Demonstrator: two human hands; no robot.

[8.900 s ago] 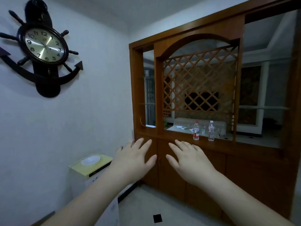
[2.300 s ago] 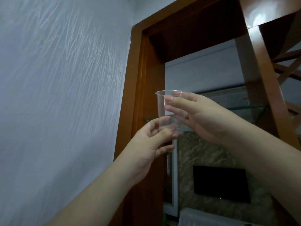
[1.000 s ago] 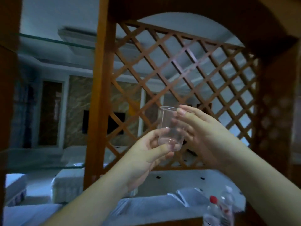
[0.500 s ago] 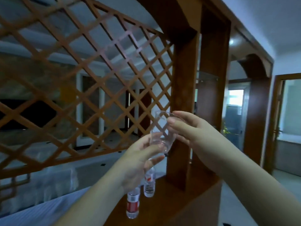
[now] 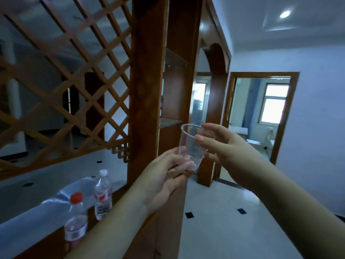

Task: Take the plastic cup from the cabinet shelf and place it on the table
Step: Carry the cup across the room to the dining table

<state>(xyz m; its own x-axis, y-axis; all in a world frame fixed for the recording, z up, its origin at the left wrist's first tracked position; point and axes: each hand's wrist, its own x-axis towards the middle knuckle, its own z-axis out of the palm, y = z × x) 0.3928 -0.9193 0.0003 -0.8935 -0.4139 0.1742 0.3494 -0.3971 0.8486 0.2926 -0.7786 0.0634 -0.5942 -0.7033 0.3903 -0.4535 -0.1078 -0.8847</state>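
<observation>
View swung right — both hands (image 5: 220,146) clasp cup (image 5: 192,144)

It was a home interior. A wooden room divider (image 5: 149,90) with lattice panel (image 5: 65,81) stood on white tiled floor (image 5: 214,230), 2 water bottles (image 5: 103,193) on its ledge. A doorway (image 5: 261,116) opened onto a window-lit room.

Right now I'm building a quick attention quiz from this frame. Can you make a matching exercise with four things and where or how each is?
Things:
1. plastic cup
2. left hand
3. red-capped bottle
4. white-capped bottle

States:
A. standing nearest the camera on the wooden ledge
B. pinching the cup's base
C. held in the air by both hands
D. standing farther back on the ledge

Pairs: 1-C, 2-B, 3-A, 4-D
</observation>
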